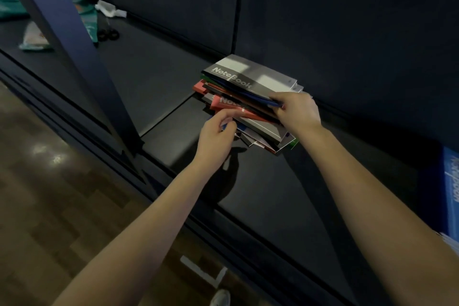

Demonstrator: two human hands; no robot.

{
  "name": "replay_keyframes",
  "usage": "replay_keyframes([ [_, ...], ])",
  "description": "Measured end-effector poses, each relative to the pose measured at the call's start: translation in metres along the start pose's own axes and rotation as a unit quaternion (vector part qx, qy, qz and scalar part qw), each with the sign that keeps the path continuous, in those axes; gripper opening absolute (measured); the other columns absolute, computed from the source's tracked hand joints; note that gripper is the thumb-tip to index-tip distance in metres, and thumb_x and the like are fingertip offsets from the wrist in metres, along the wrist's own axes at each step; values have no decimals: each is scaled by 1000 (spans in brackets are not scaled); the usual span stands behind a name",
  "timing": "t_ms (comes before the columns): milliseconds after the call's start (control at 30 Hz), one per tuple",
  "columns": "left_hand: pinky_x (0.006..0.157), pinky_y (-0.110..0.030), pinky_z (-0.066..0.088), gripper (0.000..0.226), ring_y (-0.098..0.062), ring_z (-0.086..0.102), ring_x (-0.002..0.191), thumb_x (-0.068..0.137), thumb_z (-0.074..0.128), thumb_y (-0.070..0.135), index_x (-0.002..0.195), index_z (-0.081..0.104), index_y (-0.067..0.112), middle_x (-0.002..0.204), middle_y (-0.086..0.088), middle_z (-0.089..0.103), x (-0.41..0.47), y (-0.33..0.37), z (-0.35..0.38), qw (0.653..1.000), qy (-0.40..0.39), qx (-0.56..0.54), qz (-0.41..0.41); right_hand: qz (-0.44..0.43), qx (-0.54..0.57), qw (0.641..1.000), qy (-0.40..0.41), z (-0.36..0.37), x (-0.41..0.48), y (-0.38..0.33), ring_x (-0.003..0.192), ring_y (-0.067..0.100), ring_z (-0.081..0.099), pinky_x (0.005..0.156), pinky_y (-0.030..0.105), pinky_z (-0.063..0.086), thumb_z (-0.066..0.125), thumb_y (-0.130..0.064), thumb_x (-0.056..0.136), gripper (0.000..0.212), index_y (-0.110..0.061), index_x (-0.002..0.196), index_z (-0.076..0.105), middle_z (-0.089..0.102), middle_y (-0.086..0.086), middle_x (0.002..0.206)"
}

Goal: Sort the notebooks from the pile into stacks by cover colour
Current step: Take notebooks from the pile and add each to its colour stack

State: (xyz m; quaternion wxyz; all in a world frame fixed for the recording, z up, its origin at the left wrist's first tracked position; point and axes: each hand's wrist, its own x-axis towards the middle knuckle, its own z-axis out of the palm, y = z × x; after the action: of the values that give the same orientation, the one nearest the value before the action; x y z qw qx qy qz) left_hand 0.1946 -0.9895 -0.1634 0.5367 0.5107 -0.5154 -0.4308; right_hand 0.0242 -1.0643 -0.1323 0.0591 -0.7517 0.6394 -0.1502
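Right hand [296, 112] fingers curled round upper notebooks [250, 77] of pile [263, 129]; left hand [214, 135] pinches blue edge [225, 127], mostly hidden.

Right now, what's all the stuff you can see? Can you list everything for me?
notebook pile: one, mixed grey, red, blue and green covers, middle of the shelf
grey notebook: one, grey, top of the pile
blue notebook: one, blue, right end of the shelf
scissors: one pair, black, back left of the shelf
crumpled paper: one, white, behind the scissors
teal packets: a few, teal, far left
shelf: one, dark, under the pile
floor: brown wood, lower left
shoe: one, light, bottom edge
left hand: pinches the pile's lower near edge
right hand: grips the pile's upper notebooks
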Motion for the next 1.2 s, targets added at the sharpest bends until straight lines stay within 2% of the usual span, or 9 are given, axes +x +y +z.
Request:
replay_keyframes([
  [133, 74, 0, 39, 34, 16, 57, 91, 95, 43, 0, 100, 65, 25, 98, 21, 65, -3, -1, -8, 1000, 7, 8, -4, -9, 14, 999, -30, 1, -2, 2, 96, 26, 62, 79, 41, 54, 59, -32, 89, 28, -26, 116, 65, 68, 3, 108],
  [267, 69, 1, 40, 33, 16, 55, 78, 95, 44, 3, 99, 66, 27, 90, 21, 63, -8, -1, -14, 1000, 16, 20, -7, -32, -7, 998, -45, 2, -3, 3, 105, 28, 59, 85, 42, 51, 56, -23, 92, 31, -18, 123, 61, 65, 7, 117],
  [400, 68, 1, 40, 34, 15, 55, 76, 96, 44, 3, 97, 65, 30, 88, 19, 62, -11, 1, -15, 1000, 12, 19, -8, -78, -10, 994, -72, -2, -3, 8, 112, 26, 57, 93, 39, 47, 53, -17, 94, 39, -22, 133, 53, 61, 3, 126],
  [500, 68, 0, 41, 34, 15, 53, 74, 96, 43, 3, 97, 65, 29, 87, 16, 61, -14, 1, -16, 1000, 11, 19, -3, -104, -4, 990, -98, -5, -8, 10, 114, 26, 55, 95, 42, 46, 52, -12, 94, 41, -18, 135, 48, 56, 6, 130],
  [667, 77, -3, 42, 34, 11, 58, 94, 95, 44, 3, 99, 65, 29, 101, 17, 65, -13, 4, -12, 1000, -4, 14, -6, -64, 30, 989, -131, -10, -10, 14, 103, 22, 58, 80, 35, 53, 50, -10, 96, 43, -17, 137, 40, 57, 11, 125],
  [833, 78, -2, 41, 31, 15, 58, 91, 95, 44, -1, 102, 66, 19, 100, 17, 65, -14, 12, -11, 1000, 1, 5, 9, -42, 95, 989, -101, -10, -7, 25, 125, 19, 51, 103, 35, 40, 59, -16, 93, 51, -18, 140, 43, 54, 1, 137],
  [967, 75, -1, 42, 30, 13, 58, 89, 96, 44, 2, 103, 66, 20, 101, 16, 65, -14, 11, -10, 1000, -3, 15, -2, -14, 143, 985, -94, -7, -5, 29, 128, 17, 48, 106, 36, 37, 62, -19, 91, 55, -20, 142, 41, 52, -2, 139],
  [1100, 67, -2, 43, 28, 8, 57, 74, 97, 44, 4, 104, 66, 21, 94, 12, 66, -13, 8, -7, 1000, 5, 20, -9, -10, 166, 981, -99, -3, -5, 34, 130, 15, 45, 108, 37, 36, 68, -27, 87, 66, -24, 145, 37, 48, -6, 142],
  [1200, 66, -5, 44, 25, -4, 56, 78, 98, 46, 9, 106, 66, 22, 95, 3, 67, -11, 5, -3, 1000, -8, 21, -19, -6, 175, 979, -100, 2, -6, 34, 125, 13, 48, 105, 36, 39, 75, -38, 78, 77, -26, 144, 38, 50, -7, 140],
])
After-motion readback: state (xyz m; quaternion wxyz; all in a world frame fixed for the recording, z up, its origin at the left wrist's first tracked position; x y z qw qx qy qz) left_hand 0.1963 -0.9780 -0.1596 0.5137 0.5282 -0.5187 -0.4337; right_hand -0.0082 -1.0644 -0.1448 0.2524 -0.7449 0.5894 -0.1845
